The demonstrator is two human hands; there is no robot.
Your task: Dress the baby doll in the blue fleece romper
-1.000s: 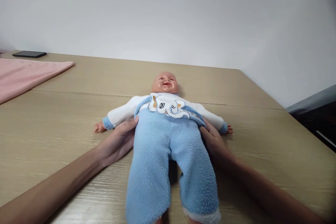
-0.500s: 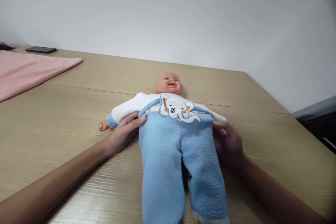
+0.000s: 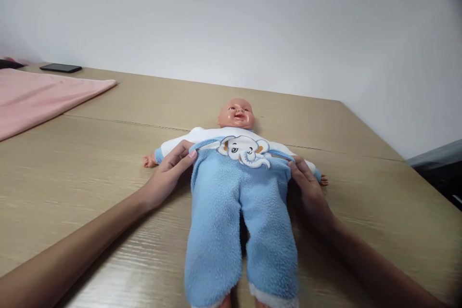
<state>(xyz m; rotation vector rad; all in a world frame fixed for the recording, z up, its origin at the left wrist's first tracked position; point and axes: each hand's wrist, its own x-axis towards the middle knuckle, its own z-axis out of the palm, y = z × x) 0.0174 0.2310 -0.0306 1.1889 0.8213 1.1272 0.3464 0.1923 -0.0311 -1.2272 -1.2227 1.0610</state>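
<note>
A bald doll (image 3: pixel 236 114) lies face up in the middle of a wooden table (image 3: pixel 368 216), its head toward the pale wall (image 3: pixel 231 19) and its legs toward the viewer. It wears a white top (image 3: pixel 176 141) and fleecy blue trousers (image 3: pixel 216 202) with a strap (image 3: pixel 207 142) at each side of an elephant patch (image 3: pixel 245 150) on the chest. The person's left hand (image 3: pixel 169 168) pinches the upper edge of the trousers at one side, thumb on top; the right hand (image 3: pixel 308 185) appears to pinch the opposite edge, though its fingertips are partly hidden. As for progress, the dressing looks mostly done: both arms are in sleeves, both legs are in the trousers, and the front reaches the chest. What seems left is settling the sides and straps, since the edges are held out and not let go yet; whether anything is fastened behind cannot be told. A pink cloth (image 3: pixel 46 96) lies well apart on the left, with a dark phone (image 3: pixel 60 68) beyond it near the wall
</note>
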